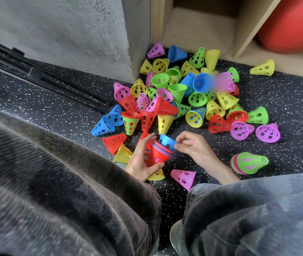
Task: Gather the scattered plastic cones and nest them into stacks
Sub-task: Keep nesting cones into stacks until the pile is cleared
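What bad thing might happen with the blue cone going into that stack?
The blue cone sits tilted in the red stack, pinched by the right hand; it may jam crooked. The left hand grips the stack alone, so a hard push might knock it loose.

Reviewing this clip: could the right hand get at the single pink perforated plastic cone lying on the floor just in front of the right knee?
Probably yes. The pink perforated plastic cone lies alone on bare speckled floor, just below the right hand. But that hand is pinching a blue plastic cone into the red-bottomed stack and must let go first.
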